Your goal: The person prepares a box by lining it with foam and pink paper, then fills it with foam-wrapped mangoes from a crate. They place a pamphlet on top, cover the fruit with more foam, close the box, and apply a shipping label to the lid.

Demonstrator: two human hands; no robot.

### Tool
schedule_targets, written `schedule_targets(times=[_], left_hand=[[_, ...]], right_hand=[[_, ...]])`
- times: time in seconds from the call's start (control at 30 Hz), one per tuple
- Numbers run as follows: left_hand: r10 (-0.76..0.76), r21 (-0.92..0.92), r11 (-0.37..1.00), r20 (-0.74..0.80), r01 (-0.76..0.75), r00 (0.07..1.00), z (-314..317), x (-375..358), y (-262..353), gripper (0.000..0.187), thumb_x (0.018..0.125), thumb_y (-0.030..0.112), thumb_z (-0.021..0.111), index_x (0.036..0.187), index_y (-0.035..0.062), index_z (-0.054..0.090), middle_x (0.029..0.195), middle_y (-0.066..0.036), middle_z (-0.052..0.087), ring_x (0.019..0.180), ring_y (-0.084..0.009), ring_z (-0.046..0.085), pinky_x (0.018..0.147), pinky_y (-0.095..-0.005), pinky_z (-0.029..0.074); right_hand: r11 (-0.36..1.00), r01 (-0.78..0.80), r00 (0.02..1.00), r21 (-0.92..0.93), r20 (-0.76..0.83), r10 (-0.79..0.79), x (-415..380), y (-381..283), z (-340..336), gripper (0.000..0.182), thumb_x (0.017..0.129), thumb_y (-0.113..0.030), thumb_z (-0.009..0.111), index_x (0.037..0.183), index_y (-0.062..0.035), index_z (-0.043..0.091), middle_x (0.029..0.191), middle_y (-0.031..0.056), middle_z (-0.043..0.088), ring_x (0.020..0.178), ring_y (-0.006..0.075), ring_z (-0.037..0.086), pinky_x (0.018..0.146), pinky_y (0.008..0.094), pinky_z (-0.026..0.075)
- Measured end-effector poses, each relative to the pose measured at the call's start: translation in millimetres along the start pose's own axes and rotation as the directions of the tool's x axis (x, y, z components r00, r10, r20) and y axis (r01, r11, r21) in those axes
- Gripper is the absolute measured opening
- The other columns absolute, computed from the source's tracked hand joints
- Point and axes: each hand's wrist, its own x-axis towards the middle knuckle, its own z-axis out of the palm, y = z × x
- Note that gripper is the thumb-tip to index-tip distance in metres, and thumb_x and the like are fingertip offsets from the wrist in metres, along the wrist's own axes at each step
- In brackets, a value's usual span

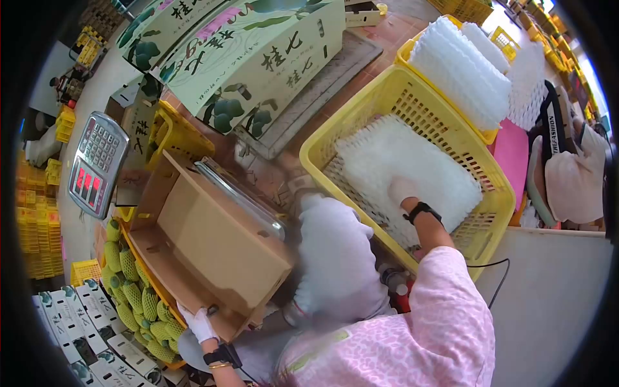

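Note:
My left hand (201, 324), in a white glove, grips the near end of an open cardboard box (213, 235). The box is bare brown inside and tilted. My right hand (403, 190), also pale-gloved, lies on a stack of white foam netting sheets (412, 164); its fingers blend into the foam and cannot be made out. A yellow plastic basket (317, 149) surrounds the netting. Beside the box, green mangoes in foam net sleeves (134, 295) fill a yellow crate.
A scale with a red-lit display (98, 164) stands behind the box. Printed green-white cartons (258, 71) sit on a grey platform at the back. More foam netting (461, 68) fills another yellow basket. Small white boxes (97, 322) lie at lower left.

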Motion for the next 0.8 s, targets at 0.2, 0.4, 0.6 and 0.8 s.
schedule_targets(times=[0.2,0.4,0.6,0.8], left_hand=[[0.678,0.536,0.567,0.127,-0.625,0.724,44.0,-35.3,108.0,0.068,0.076,0.012,0.064,0.134,0.0024,0.028,0.134,-0.017,0.035,0.125,-0.0293,0.033,0.107,-0.0386,0.022],[0.75,-0.411,0.553,0.625,-0.725,0.217,141.0,-115.6,224.2,0.122,0.049,0.042,0.083,0.139,-0.0042,0.014,0.139,-0.024,0.023,0.131,-0.0394,0.022,0.107,-0.0423,0.02],[0.555,-0.651,0.726,0.362,-0.223,0.749,79.8,-81.4,199.1,0.087,0.074,-0.006,0.059,0.143,0.0081,0.008,0.137,-0.009,0.033,0.119,-0.0156,0.04,0.097,-0.0297,0.035],[0.326,0.534,0.783,0.084,-0.319,0.942,18.0,-10.4,110.5,0.071,0.075,-0.003,0.046,0.139,0.007,0.018,0.11,-0.026,0.05,0.083,-0.0395,0.059,0.073,-0.0435,0.049]], right_hand=[[0.821,0.128,0.863,0.557,-0.47,0.185,-77.8,21.9,-167.7,0.018,0.08,-0.016,0.048,0.082,-0.0012,0.058,0.089,0.0128,0.061,0.082,0.0276,0.057,0.075,0.0355,0.044],[0.265,0.697,0.715,0.667,-0.618,-0.327,-181.8,-130.0,-289.1,0.008,0.078,-0.007,0.05,0.079,0.0003,0.048,0.107,0.0126,0.051,0.093,0.0209,0.048,0.082,0.0268,0.037],[0.269,0.939,0.34,0.215,-0.694,-0.635,-192.0,-299.1,-292.6,0.019,0.075,-0.02,0.062,0.085,-0.0046,0.059,0.108,0.0174,0.054,0.101,0.033,0.051,0.088,0.0398,0.038],[0.364,0.929,0.345,-0.065,-0.195,-0.918,-174.8,-414.4,-155.5,0.051,0.077,-0.044,0.059,0.121,-0.0229,0.049,0.137,0.0134,0.033,0.129,0.0376,0.025,0.1,0.0642,0.014]])
